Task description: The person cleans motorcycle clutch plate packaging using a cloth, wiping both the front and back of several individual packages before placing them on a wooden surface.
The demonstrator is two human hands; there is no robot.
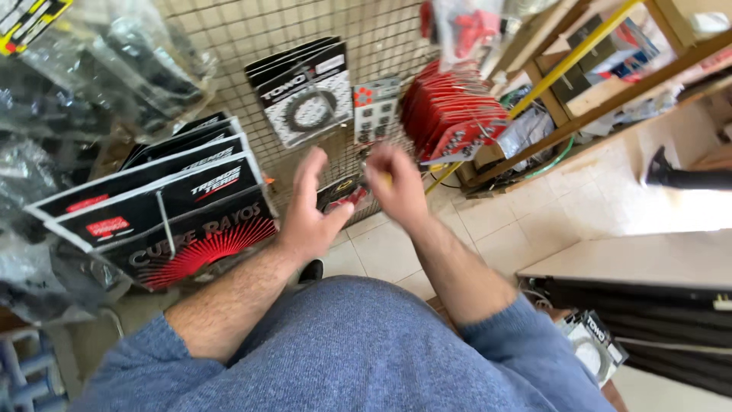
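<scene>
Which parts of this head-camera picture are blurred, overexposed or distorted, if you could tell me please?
In the head view, the right hand is smeared by motion blur, the open left hand less so; daylight washes out the pale tiled floor at right; the wide lens bows the wire mesh display rack and the wooden shelving.

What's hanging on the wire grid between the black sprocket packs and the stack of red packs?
In the head view, a small white card of red and dark parts hangs between the black sprocket packs and the red packs.
</scene>
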